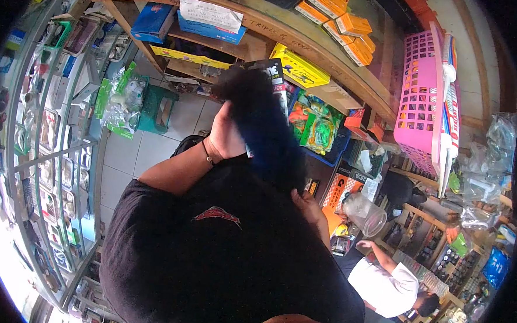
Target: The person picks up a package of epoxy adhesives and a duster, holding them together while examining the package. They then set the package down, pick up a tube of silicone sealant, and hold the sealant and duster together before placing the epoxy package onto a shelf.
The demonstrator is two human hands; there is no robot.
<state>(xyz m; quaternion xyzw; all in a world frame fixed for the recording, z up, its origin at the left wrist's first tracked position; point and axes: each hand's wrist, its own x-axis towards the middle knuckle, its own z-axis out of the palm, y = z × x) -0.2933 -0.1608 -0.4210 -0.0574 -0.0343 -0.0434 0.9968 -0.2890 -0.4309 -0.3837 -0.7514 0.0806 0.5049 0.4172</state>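
Observation:
A dark, fuzzy blue-black bundle [266,127] stretches slantwise in front of my chest; its exact kind is blurred. My left hand [227,135], with a bracelet on the wrist, is closed at the bundle's left side, its fingers partly hidden behind it. At the lower right end, my right hand [309,207] has its fingers bent against the bundle. A black-and-white printed card [281,92] shows behind the bundle's upper part. Close to the right of it lies a tray of bright green and orange packets [316,126].
A wooden shelf counter [265,26] curves across the front, carrying orange boxes [343,22]. On the right stands a pink basket [416,105]. Glass display shelves [54,156] line the left side. A person in a white shirt [385,288] is at the lower right, near a clear plastic jar [365,215].

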